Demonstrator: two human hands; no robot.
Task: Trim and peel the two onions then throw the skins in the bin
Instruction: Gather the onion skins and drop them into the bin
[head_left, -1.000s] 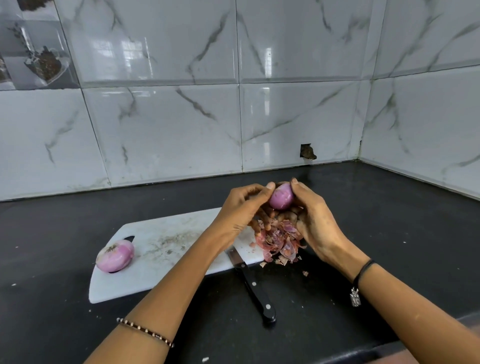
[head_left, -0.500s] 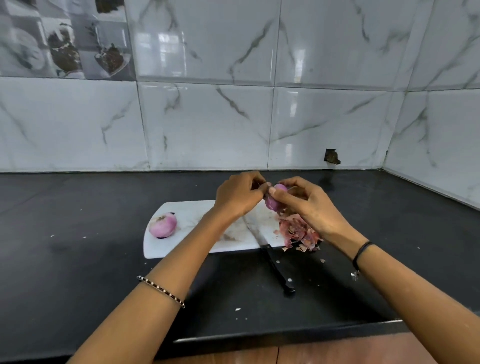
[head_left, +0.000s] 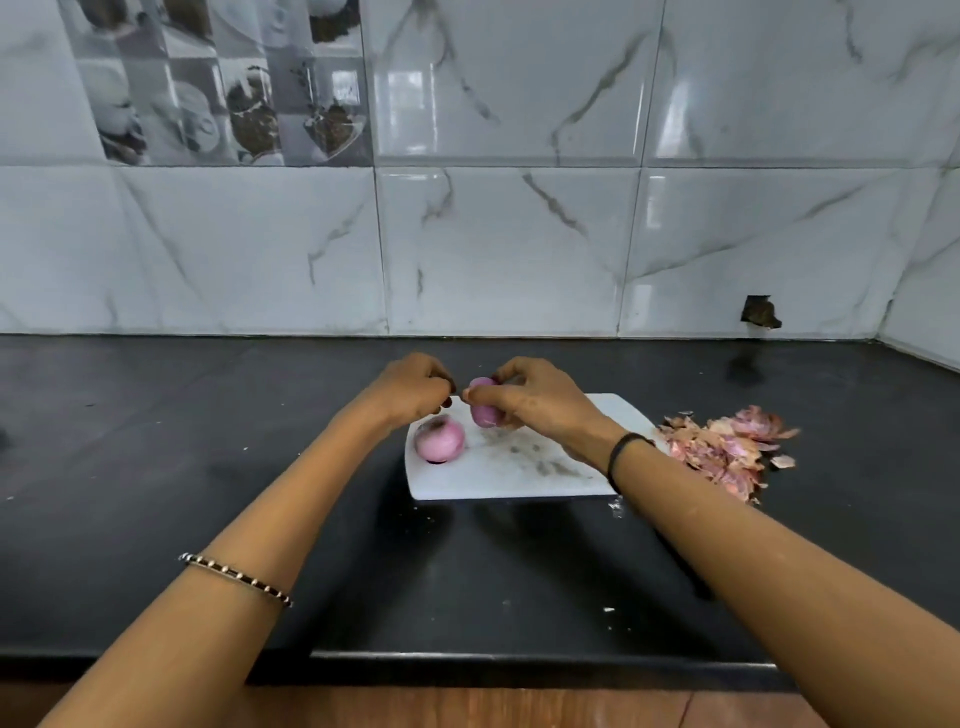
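Observation:
My right hand (head_left: 535, 402) holds a peeled pink onion (head_left: 484, 410) just above the white cutting board (head_left: 519, 467). My left hand (head_left: 410, 387) is close beside it on the left, fingers curled with the tips pinched together near the onion's top; what they pinch is too small to make out. A second peeled onion (head_left: 439, 440) sits on the board's left end, below my left hand. A heap of pink and brown skins (head_left: 727, 449) lies on the black counter to the right of the board.
The black counter (head_left: 208, 441) runs back to a marble-tiled wall and a corner at the right. Its front edge lies near the bottom of the view. Small skin crumbs dot the counter in front of the board. My right forearm hides the knife.
The view has pulled back and swung left. My hands have carried the onion from above the skin heap to over the board's left part, near the other onion.

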